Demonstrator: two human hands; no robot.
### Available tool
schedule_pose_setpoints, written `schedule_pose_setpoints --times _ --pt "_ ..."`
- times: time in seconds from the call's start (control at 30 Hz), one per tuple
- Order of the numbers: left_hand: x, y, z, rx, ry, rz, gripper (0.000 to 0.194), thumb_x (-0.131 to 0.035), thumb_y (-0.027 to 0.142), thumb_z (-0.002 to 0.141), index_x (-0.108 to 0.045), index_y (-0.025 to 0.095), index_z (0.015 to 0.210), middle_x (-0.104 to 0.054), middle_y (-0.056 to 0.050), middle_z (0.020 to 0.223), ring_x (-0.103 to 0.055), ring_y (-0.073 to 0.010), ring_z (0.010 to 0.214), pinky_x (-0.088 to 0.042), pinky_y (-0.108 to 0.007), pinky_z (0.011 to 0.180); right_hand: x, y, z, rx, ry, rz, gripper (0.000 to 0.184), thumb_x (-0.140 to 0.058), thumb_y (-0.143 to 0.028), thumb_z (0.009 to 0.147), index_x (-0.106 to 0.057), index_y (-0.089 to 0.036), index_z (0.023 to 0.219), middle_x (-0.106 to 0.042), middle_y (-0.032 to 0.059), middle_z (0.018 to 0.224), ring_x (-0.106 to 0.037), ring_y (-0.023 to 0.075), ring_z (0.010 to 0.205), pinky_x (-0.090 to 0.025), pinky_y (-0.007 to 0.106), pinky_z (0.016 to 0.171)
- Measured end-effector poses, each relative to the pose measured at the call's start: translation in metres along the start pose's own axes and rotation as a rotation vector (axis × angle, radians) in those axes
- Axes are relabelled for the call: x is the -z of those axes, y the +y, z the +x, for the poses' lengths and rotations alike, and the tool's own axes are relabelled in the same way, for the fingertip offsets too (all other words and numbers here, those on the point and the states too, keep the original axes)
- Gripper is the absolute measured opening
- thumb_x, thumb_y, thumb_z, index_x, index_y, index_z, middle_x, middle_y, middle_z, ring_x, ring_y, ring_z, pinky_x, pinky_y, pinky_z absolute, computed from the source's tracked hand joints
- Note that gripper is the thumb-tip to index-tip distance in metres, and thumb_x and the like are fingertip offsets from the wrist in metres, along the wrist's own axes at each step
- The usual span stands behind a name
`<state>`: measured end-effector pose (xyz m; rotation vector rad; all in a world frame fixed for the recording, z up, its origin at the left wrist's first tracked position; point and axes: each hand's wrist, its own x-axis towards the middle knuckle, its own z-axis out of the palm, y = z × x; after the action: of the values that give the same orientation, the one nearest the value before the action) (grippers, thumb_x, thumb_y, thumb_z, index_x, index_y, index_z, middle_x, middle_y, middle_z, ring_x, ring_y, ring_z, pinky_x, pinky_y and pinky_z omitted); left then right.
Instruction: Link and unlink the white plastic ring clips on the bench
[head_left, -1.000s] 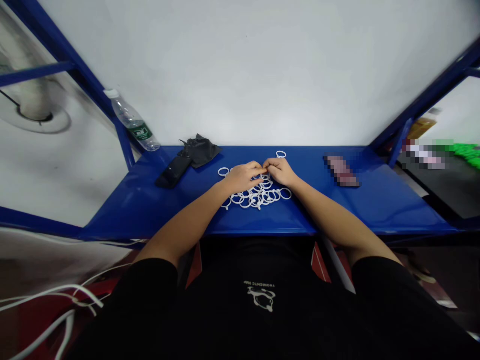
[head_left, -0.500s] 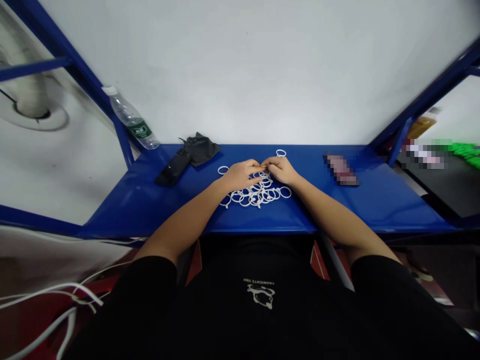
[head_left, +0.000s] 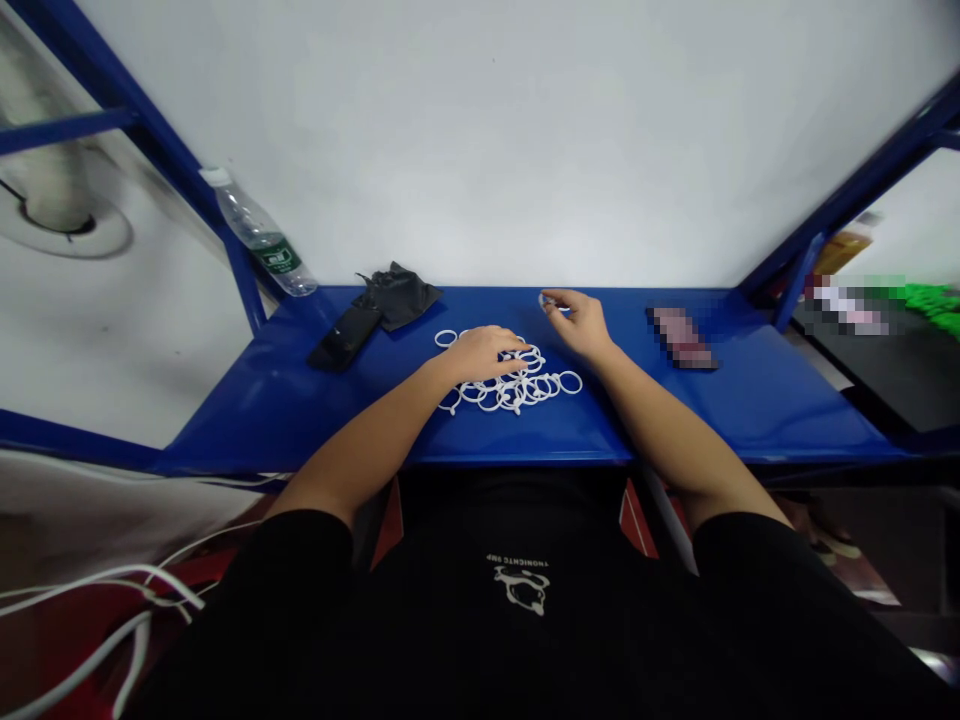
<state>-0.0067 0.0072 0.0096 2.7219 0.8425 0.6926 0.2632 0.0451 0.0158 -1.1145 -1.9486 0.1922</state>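
Observation:
A pile of white plastic rings [head_left: 489,402], each with a small knob, lies on the blue table. My left hand [head_left: 480,355] rests over the pile's upper left, fingers stretched out and thumb apart; no ring shows gripped in it. Beyond the pile, near the table's back edge, my right hand [head_left: 581,318] has thumb and fingertips closed on a white ring [head_left: 543,300], mostly covered by the fingers. One loose ring [head_left: 445,339] lies to the left of my left hand, and another ring [head_left: 571,383] marks the pile's right end.
A dark phone-like slab [head_left: 345,338] and a crumpled black bag [head_left: 405,298] lie at the back left. A clear bottle [head_left: 259,235] leans against the blue frame. On the right lies a pixelated flat object [head_left: 682,338]. The white wall [head_left: 495,150] borders the table's back edge.
My right hand has left my left hand's fingertips and moved right and away from me, over where a single ring lay. My left hand has stayed over the pile.

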Motion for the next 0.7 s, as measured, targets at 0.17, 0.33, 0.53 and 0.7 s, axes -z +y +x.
schedule_pose_setpoints --times 0.17,0.33,0.53,0.7 --pt "0.000 -0.001 0.001 0.017 -0.026 -0.001 0.030 -0.072 0.046 0.107 -0.084 0.027 0.128 -0.083 -0.009 0.129 -0.076 -0.0274 0.120 -0.061 -0.044 0.103 0.013 0.034 0.007 -0.057 0.112 -0.168 0.036 -0.063 -0.026 0.094 -0.086 -0.020 0.122 -0.085 0.0143 0.118 -0.074 0.0375 0.114 -0.058 0.057 0.107" --pt "-0.003 -0.005 0.002 0.023 -0.028 0.022 0.029 -0.067 0.038 0.109 -0.083 0.026 0.129 -0.083 -0.009 0.128 -0.075 -0.0272 0.118 -0.060 -0.044 0.104 0.016 0.046 0.008 -0.149 0.039 -0.275 0.037 -0.068 -0.023 0.089 -0.086 -0.018 0.120 -0.083 0.0188 0.120 -0.073 0.0404 0.113 -0.056 0.060 0.107" --pt "-0.007 -0.013 0.004 0.054 0.002 0.034 0.031 -0.060 0.024 0.108 -0.084 0.028 0.128 -0.084 -0.006 0.106 -0.075 -0.0253 0.104 -0.060 -0.044 0.098 0.008 0.033 0.006 -0.100 -0.026 -0.143 0.029 -0.068 -0.028 0.092 -0.086 -0.020 0.114 -0.083 0.0166 0.117 -0.073 0.0385 0.113 -0.055 0.057 0.107" --pt "-0.009 -0.017 0.004 0.026 0.035 0.039 0.031 -0.062 0.021 0.103 -0.085 0.029 0.123 -0.084 -0.004 0.100 -0.074 -0.0235 0.097 -0.060 -0.043 0.097 -0.001 0.007 0.002 0.108 -0.204 -0.031 0.030 -0.066 -0.031 0.094 -0.085 -0.021 0.115 -0.084 0.0139 0.118 -0.074 0.0342 0.111 -0.057 0.053 0.107"
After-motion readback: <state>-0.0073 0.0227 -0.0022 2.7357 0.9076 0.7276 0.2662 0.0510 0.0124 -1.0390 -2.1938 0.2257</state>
